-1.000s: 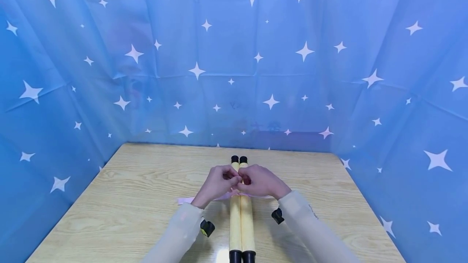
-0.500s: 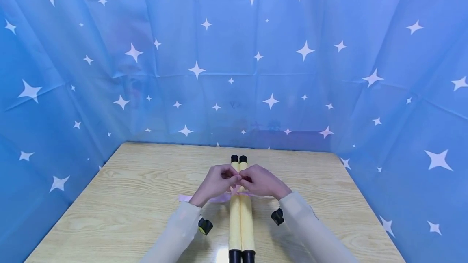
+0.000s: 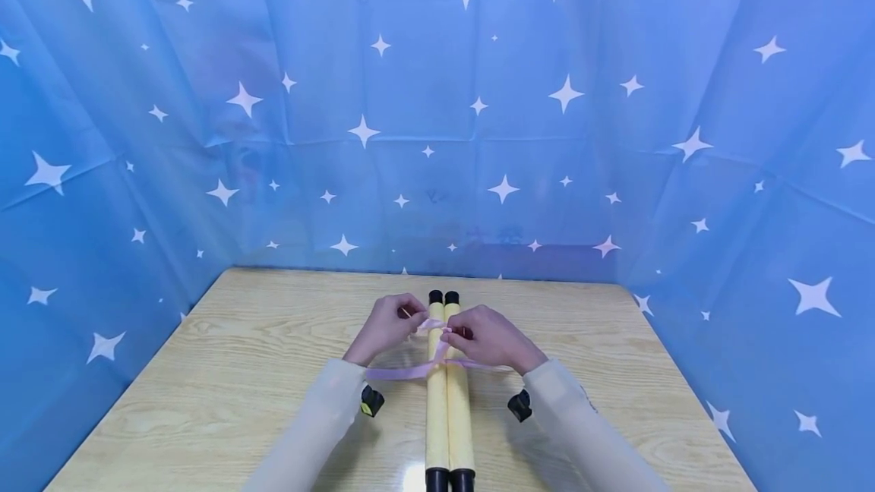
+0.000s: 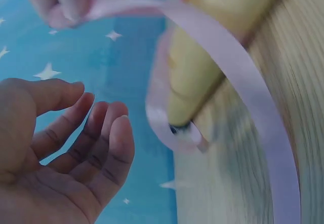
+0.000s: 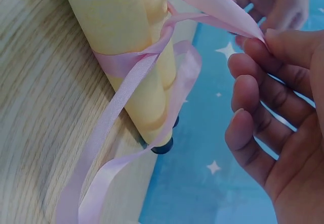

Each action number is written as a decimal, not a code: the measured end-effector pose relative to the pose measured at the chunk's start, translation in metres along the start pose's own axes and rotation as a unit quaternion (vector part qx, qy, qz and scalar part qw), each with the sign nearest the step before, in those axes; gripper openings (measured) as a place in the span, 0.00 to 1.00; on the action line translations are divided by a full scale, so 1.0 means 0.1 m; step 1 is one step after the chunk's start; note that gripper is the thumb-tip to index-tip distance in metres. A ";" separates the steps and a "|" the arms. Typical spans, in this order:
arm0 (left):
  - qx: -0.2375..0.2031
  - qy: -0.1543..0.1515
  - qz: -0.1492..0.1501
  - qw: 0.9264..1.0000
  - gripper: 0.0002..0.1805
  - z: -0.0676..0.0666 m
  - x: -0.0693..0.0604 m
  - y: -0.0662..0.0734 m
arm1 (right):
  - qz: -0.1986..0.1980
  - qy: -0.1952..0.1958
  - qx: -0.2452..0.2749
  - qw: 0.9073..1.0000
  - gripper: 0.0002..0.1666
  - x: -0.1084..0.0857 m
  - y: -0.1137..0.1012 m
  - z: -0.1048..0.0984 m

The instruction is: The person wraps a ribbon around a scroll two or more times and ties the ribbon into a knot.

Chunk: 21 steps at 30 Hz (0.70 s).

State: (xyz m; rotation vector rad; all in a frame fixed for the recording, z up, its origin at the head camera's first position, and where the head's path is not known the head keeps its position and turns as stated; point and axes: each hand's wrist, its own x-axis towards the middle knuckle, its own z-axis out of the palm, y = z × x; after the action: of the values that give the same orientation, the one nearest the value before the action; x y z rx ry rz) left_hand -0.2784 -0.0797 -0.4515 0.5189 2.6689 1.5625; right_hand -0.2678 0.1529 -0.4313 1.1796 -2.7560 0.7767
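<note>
Two cream rolls (image 3: 449, 416) with black end caps lie side by side, a pink ribbon (image 3: 399, 373) crossing round them. My right hand (image 3: 492, 339) is over the rolls; in the right wrist view its thumb and index finger pinch a folded part of the ribbon (image 5: 223, 8). Left of the rolls is my left hand (image 3: 388, 329). The left wrist view shows this hand (image 4: 66, 148) with bent, spread fingers and nothing between thumb and fingertips. Beside it the ribbon (image 4: 243, 77) arcs down from the right hand (image 4: 66, 1).
The rolls lie on a light wood-grain table (image 3: 239, 370). A blue curtain (image 3: 437, 97) with white stars stands behind the table and along both sides. Small black devices (image 3: 372, 401) sit under both wrists.
My left hand has moved left, away from the right hand, and its fingertips have parted from the ribbon. More ribbon shows between the hands. The right hand has hardly moved.
</note>
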 end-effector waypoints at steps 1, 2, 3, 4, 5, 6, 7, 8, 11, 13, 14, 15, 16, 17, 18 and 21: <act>0.016 -0.003 0.001 1.000 0.08 0.00 0.02 -0.02 | 0.001 0.001 0.000 1.000 0.20 0.00 0.00 0.00; 0.031 -0.006 0.001 0.999 0.08 0.00 0.03 -0.04 | 0.002 0.001 0.001 1.000 0.20 -0.01 0.00 -0.01; 0.046 -0.011 0.001 0.999 0.08 0.00 0.05 -0.06 | 0.004 0.002 0.002 1.000 0.20 -0.01 0.00 -0.01; 0.060 -0.017 0.000 0.998 0.09 0.00 0.07 -0.08 | 0.006 0.001 0.003 1.000 0.20 -0.01 0.00 -0.01; 0.072 -0.025 0.000 0.997 0.10 0.00 0.09 -0.10 | 0.009 -0.001 0.005 1.000 0.20 -0.01 0.00 -0.01; 0.088 -0.032 0.002 0.996 0.11 0.00 0.11 -0.12 | 0.012 -0.002 0.006 1.000 0.20 -0.02 0.00 -0.01; 0.102 -0.038 0.006 0.994 0.12 0.01 0.13 -0.14 | 0.015 -0.003 0.006 1.000 0.21 -0.02 0.00 -0.01; 0.118 -0.043 0.011 0.992 0.13 0.01 0.15 -0.16 | 0.017 -0.005 0.007 1.000 0.21 -0.02 0.00 -0.01; 0.175 -0.055 0.037 0.982 0.14 0.03 0.21 -0.23 | 0.022 -0.009 0.010 1.000 0.21 -0.02 0.01 0.00; 0.206 -0.061 0.052 0.975 0.12 0.03 0.23 -0.27 | 0.025 -0.010 0.011 1.000 0.21 -0.02 0.01 0.00; 0.218 -0.064 0.059 0.972 0.10 0.04 0.24 -0.28 | 0.025 -0.011 0.012 1.000 0.21 -0.02 0.01 0.01; 0.226 -0.068 0.063 0.970 0.08 0.04 0.24 -0.29 | 0.026 -0.012 0.011 1.000 0.21 -0.02 0.01 0.01; 0.232 -0.073 0.064 0.968 0.05 0.03 0.24 -0.30 | 0.027 -0.013 0.011 1.000 0.21 -0.02 0.01 0.01; 0.235 -0.077 0.060 0.967 0.03 0.03 0.24 -0.30 | 0.026 -0.013 0.011 1.000 0.21 -0.02 0.01 0.02; 0.238 -0.081 0.056 0.966 0.03 0.03 0.23 -0.30 | 0.026 -0.013 0.010 1.000 0.21 -0.02 0.01 0.02; 0.240 -0.089 0.043 0.966 0.07 0.01 0.21 -0.30 | 0.026 -0.013 0.013 0.999 0.20 -0.02 0.01 0.02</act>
State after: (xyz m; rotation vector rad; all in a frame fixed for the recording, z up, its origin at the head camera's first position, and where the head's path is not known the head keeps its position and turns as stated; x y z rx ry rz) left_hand -0.3069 -0.0862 -0.4743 0.7500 2.9032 0.8142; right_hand -0.2666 0.1540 -0.4336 1.1360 -2.8170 0.8094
